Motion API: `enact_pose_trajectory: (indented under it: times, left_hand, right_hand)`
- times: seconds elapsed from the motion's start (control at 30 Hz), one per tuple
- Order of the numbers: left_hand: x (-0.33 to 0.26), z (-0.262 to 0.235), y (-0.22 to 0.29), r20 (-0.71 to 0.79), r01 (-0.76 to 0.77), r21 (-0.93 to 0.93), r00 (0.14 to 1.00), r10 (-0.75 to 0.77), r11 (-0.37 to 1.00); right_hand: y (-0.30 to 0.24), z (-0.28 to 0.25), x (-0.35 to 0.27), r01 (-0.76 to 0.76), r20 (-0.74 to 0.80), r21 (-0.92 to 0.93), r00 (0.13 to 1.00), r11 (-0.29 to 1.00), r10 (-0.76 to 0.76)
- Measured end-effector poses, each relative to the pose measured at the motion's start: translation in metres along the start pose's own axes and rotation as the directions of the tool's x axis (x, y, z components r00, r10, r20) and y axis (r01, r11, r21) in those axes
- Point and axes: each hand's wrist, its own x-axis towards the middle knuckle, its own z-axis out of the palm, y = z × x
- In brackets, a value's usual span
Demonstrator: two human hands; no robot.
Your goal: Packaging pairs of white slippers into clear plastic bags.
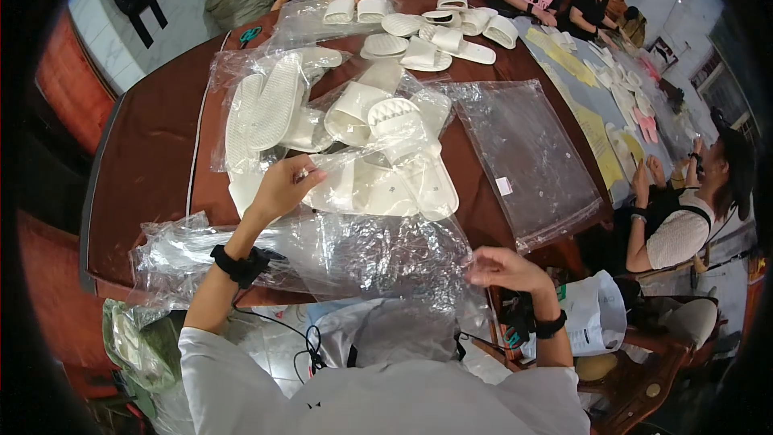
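The left hand [278, 187] reaches forward onto the pile of white slippers [403, 169] in the middle of the brown bench [153, 153], its grip closed loosely on the edge of thin film beside one sole, while the right hand [503, 267] pinches the near right corner of a clear plastic bag [346, 254] that lies crumpled along the bench's near edge. The bag looks feather-light, limp and slippery, likely to cling and fold on itself, so a pinch at its open rim or corners seems the surest hold; the slippers look light and springy, easy to take by the strap or sole. Another bag [266, 105] already holds a pair sole-up, a flat empty bag [531, 157] lies to the right, and more loose slippers [435, 32] sit at the far side near other workers
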Motion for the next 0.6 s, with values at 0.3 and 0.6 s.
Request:
enact_pose_trajectory:
  times: [0.3,0.6]
  left_hand:
    - [0.018,0.013,0.075,-0.028,-0.365,0.370,0.915,0.403,0.854]
    - [0.071,0.059,0.060,-0.119,-0.113,-0.054,0.987,0.106,0.992]
  right_hand:
    - [0.013,0.043,-0.012,0.062,-0.267,0.068,0.963,0.996,-0.042]
    - [-0.002,0.046,-0.030,0.033,-0.190,-0.032,0.981,0.999,-0.039]
